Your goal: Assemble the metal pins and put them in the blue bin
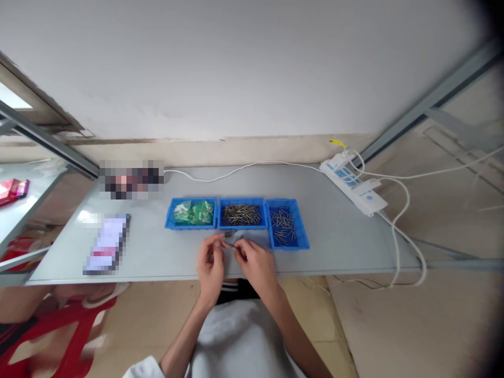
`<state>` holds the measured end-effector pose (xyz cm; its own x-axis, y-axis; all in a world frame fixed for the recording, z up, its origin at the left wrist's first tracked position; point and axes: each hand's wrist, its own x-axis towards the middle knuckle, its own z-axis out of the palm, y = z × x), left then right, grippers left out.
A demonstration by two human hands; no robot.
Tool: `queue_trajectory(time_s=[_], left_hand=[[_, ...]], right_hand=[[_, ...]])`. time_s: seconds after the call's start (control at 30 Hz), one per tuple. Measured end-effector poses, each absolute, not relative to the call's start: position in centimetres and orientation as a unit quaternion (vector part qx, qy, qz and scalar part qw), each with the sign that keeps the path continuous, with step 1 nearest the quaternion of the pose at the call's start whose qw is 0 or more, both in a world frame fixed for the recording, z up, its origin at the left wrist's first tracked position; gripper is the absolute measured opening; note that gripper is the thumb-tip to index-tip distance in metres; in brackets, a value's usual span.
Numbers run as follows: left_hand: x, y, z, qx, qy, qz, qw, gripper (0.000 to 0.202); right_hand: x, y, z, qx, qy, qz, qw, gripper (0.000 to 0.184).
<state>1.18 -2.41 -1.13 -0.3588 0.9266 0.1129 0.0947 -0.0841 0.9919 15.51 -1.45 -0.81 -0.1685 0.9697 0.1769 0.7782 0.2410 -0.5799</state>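
My left hand [211,265] and my right hand [256,264] are close together over the front of the grey table. Their thumbs and fingertips are pinched around something thin and dark between them, too small to name. Just beyond the fingertips a few small dark pieces [230,233] lie before the bins. The middle blue bin [242,228] holds many thin brass-coloured and dark metal pins [241,214]. In the right blue bin [302,231] are loose silvery pins [282,226]. The left blue bin [191,227] contains clear bags with small white and green pieces [193,212].
A blurred-out phone [106,244] lies at the table's left, with another blurred object [132,179] behind it. At the back right is a white power strip [354,186] with white cables [405,210]. Another person's leg [79,291] and a red stool [74,341] show at lower left.
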Motion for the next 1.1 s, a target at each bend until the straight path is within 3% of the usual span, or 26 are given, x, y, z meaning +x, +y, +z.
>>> queue_trajectory(time_s=[0.1,0.3,0.43,1.1], left_hand=[[1.1,-2.4,-1.3,0.451,0.581,0.586,0.341,0.031],[0.8,-2.1,-1.4,0.504,0.584,0.549,0.322,0.026],[0.8,-1.7,-0.8,0.594,0.536,0.511,0.315,0.022],[1.2,-1.8,-1.4,0.627,0.531,0.515,0.246,0.012]], right_hand=[[15.5,-1.4,-0.9,-0.583,-0.738,0.188,0.282,0.013],[15.1,-1.6,-0.8,-0.540,-0.671,0.250,0.441,0.011],[14.8,-1.4,-0.7,-0.515,-0.639,0.276,0.501,0.009],[15.2,-2.0,-1.3,-0.511,-0.626,0.262,0.528,0.012]])
